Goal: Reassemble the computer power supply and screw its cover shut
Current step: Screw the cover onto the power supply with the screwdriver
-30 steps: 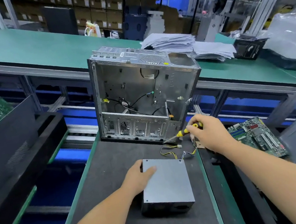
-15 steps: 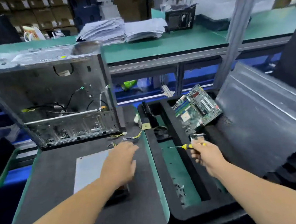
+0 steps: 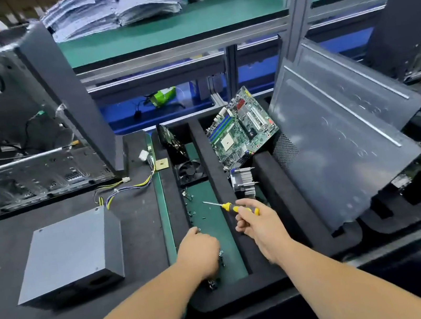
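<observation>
Left hand (image 3: 200,252) has left the power supply (image 3: 71,254) and dropped into the tray (image 3: 226,290), fingers curled down among loose screws (image 3: 192,213), likely picking one; whether it pinches any can't be told. Right hand (image 3: 259,224) grips the screwdriver (image 3: 232,207) just beside it, ready; supply sits closed, well to the left.

Head-worn camera looks steeply down, close over the workbench (image 3: 141,253).
</observation>
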